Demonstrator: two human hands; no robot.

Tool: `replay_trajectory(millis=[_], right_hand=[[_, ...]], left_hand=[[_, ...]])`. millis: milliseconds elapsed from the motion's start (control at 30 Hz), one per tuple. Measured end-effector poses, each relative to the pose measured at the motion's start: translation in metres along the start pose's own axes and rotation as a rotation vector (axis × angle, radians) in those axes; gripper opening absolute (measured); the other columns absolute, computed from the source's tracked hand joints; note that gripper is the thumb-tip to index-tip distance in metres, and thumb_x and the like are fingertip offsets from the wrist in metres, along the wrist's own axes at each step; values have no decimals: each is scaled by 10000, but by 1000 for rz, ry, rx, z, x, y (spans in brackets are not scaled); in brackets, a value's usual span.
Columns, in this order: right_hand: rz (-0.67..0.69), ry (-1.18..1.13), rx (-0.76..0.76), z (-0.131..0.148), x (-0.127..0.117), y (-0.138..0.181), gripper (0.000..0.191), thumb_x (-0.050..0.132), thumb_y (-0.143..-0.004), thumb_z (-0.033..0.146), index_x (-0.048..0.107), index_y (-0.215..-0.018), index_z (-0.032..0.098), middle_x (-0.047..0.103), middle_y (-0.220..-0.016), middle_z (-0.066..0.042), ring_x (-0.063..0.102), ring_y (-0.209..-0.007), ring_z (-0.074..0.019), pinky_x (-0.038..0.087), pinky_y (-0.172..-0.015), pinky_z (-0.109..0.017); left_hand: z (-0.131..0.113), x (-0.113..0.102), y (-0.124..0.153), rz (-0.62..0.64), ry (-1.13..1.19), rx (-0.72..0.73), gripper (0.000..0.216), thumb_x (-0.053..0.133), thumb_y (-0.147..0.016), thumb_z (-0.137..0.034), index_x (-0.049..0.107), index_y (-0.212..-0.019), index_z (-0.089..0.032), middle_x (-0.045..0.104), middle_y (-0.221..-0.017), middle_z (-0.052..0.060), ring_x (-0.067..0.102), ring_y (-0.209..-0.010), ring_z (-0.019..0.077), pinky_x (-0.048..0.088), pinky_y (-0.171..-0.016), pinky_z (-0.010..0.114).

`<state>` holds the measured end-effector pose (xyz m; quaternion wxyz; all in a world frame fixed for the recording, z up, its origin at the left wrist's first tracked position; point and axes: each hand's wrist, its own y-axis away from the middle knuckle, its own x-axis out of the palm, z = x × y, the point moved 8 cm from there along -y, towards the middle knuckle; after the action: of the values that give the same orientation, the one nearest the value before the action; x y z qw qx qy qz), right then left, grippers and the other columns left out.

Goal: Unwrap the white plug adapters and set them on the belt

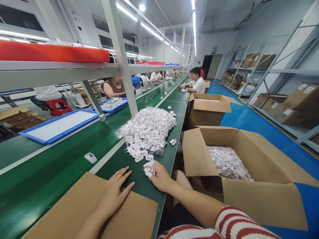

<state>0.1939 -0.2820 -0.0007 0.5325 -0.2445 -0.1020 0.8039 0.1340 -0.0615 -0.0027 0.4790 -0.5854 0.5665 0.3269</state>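
Note:
My left hand [115, 190] lies flat, fingers stretched out, on a brown cardboard sheet [82, 212] at the near edge of the green conveyor table [50, 172]. My right hand [159, 176] is closed around a few small white plastic plug parts [149, 170] just in front of a big heap of the same white parts [148, 131] spilling from a clear bag. One single white part [90, 157] lies alone on the belt to the left.
An open cardboard box [224, 159] with more white parts stands at my right; another open box [209, 106] sits behind it. Blue trays [58, 126] lie on the far side. Other people sit along the line. Metal shelving with cartons lines the right wall.

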Motion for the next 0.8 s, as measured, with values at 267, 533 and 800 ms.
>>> replay_trajectory(millis=[267,533,800], right_hand=[[5,13,16,-2,0,-1,299,622,-943,203,764,-1204,233,704,-1157,-101,695,-1026,-241,565,-929,-394],[14,17,14,-4,-1,-3,317,623,-953,202,757,-1240,206,703,-1137,-103,700,-1013,-225,569,-941,-382],[40,11,-1,-5,3,-3,315,625,-936,165,759,-1217,210,685,-1147,-103,693,-990,-227,570,-943,-383]], left_hand=[[-2,-4,0,-22,-2,17,519,544,-1010,-621,694,-1431,-356,568,-1610,20,514,-1499,360,492,-1196,612],[-2,-9,-6,-83,134,-36,570,589,-957,-675,712,-1380,-315,615,-1562,55,556,-1451,342,505,-1188,548],[77,-124,-4,-329,-209,-555,814,416,-1031,-702,500,-1559,-88,369,-1703,234,306,-1571,486,292,-1253,686]])
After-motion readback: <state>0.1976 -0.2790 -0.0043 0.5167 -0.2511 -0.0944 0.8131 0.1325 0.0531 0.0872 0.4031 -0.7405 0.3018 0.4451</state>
